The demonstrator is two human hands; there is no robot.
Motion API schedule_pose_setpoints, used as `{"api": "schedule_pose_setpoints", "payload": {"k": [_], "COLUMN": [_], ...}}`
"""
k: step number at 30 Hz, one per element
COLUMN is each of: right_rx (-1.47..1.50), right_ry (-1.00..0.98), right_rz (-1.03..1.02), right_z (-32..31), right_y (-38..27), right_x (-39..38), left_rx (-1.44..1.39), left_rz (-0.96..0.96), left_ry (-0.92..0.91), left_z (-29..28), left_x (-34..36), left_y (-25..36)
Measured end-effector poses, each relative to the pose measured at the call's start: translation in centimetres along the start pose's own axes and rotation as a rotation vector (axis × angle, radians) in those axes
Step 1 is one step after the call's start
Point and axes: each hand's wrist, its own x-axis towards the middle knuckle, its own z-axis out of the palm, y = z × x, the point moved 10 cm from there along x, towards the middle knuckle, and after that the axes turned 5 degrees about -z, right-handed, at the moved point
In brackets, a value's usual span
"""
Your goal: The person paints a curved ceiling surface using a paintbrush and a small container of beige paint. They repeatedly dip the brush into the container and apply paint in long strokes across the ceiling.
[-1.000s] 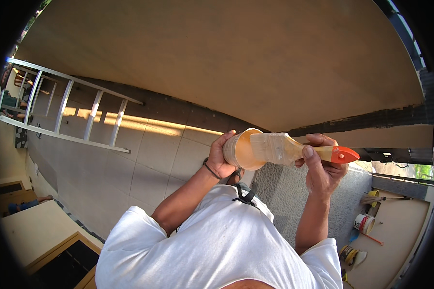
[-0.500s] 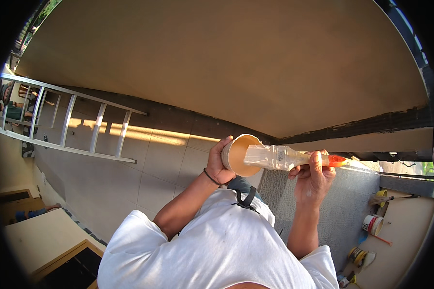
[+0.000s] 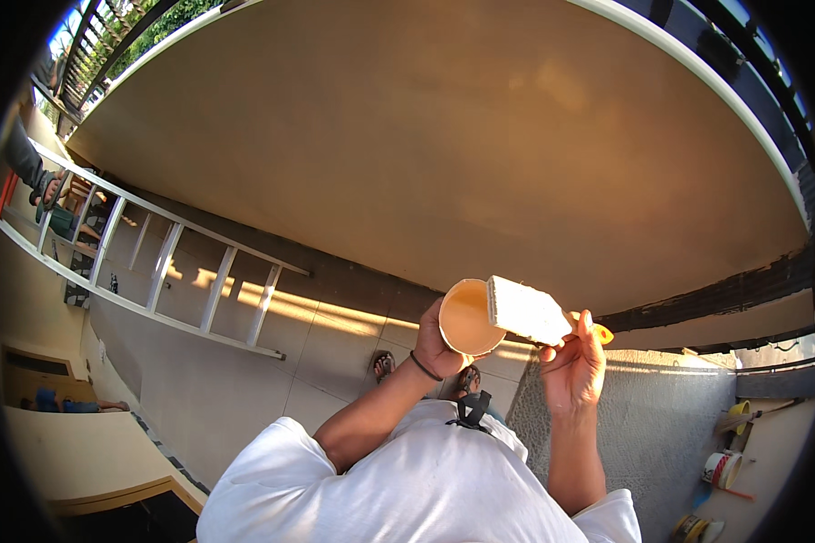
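Observation:
My left hand (image 3: pixel 435 342) is wrapped round a round tub (image 3: pixel 474 319) of cream-coloured paint, its open top facing up. In my right hand (image 3: pixel 574 366) is a wide paintbrush (image 3: pixel 527 310), gripped by its wooden handle with an orange-yellow end. The brush head is coated pale and its bristle tip lies at the right side of the tub's rim; whether it touches the rim I cannot tell. Beyond both hands rises a broad tan wall (image 3: pixel 407 136) with a dark, rough band along its lower right edge.
An aluminium ladder (image 3: pixel 163 271) stands on the left, with another person's sandalled foot (image 3: pixel 50 190) on it. Another person (image 3: pixel 72 403) is at the far left. Several buckets (image 3: pixel 723 469) line the right side. A textured grey surface (image 3: pixel 643 416) lies right of the tiled floor (image 3: pixel 335 339).
The brush has turned, showing its broad coated face, and its tip has moved from over the tub's opening to the rim. My view has shifted, bringing my sandalled feet into sight.

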Motion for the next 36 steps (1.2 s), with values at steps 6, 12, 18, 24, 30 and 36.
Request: {"api": "schedule_pose_setpoints", "payload": {"k": [6, 12, 18, 24, 30, 36], "right_rx": [0.013, -0.132, -0.813, -1.39, -1.364, -1.626], "right_ry": [-0.098, -0.233, -0.511, -0.736, -0.622, -0.956], "right_rz": [-0.162, -0.516, -1.154, -1.346, -1.574, -1.309], "right_z": [4.8, 14.8, 26.9, 33.1, 36.5, 35.5], "right_y": [3.0, 3.7, 1.9, 5.2, -1.9, 9.7], "right_x": [1.2, 2.5, 2.5, 3.1, -1.0, 0.4], "left_rx": [-0.061, -0.103, -0.145, -0.242, -0.282, -0.424], "left_rz": [-0.103, -0.137, -0.138, -0.066, 0.045, 0.041], "left_ry": [-0.273, -0.053, -0.07, -0.022, 0.008, 0.011], "left_z": [1.9, -0.5, -3.3, -10.6, -16.4, -19.5], "left_x": [0.7, -0.1, -1.1, -4.7, -10.5, -13.0], "left_y": [6.3, 13.2, 18.2, 20.2, 19.6, 18.9]}}
